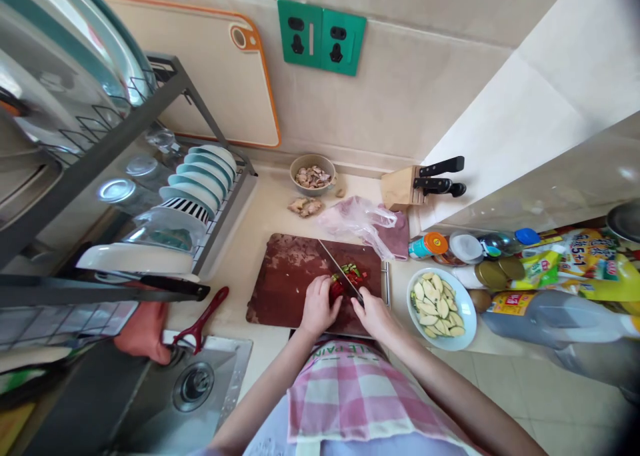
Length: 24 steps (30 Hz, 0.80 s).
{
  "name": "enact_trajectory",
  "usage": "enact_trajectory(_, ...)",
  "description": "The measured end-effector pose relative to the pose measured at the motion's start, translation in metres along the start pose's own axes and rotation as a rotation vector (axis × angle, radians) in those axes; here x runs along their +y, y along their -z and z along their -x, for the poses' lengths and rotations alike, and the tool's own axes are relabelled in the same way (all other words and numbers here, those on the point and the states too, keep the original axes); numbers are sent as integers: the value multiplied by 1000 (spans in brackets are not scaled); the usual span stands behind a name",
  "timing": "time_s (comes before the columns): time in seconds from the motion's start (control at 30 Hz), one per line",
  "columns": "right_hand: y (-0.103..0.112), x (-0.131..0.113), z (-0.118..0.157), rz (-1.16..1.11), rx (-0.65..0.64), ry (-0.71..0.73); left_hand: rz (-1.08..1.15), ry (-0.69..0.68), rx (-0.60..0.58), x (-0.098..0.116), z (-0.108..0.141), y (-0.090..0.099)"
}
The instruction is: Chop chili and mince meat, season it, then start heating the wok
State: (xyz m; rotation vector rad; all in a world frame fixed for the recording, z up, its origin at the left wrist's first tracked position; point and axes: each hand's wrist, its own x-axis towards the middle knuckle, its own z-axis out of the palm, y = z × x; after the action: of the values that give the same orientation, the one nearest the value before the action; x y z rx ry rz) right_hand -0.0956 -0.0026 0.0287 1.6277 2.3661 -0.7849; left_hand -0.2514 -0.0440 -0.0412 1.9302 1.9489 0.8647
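My right hand (374, 313) is closed around the handle of a kitchen knife (336, 261). Its long blade slants up and to the left across a dark red-brown cutting board (280, 293). Just left of the blade, my left hand (318, 307) presses its curled fingers onto a red pepper (335, 289), which they partly cover. Small chopped red and green pieces (353, 270) lie beside the blade, mostly on its right. Whether the edge is in the pepper at this moment is too small to tell.
Sliced pale vegetable fills a white plate (469, 309) at the right, near bottles and jars (465, 248). Behind the board are a plastic bag (357, 215), ginger (305, 207), a bowl (313, 191) and a knife block (397, 188). A sink (235, 356), red peeler (213, 313) and dish rack (220, 243) stand left.
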Motion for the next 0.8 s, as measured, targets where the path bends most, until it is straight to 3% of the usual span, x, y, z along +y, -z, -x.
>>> enact_trajectory(0.17,11,-2,16,-22,-4,52,-29,30,12,-1,12,5)
enact_trajectory(0.43,-15,-13,-3,11,-18,-19,-43,21,-11,-3,6,3)
enact_trajectory(0.63,5,-2,6,-19,17,77,-54,52,21,-3,17,10)
enact_trajectory(0.8,5,-13,10,28,-72,60,-71,29,21,-4,16,6)
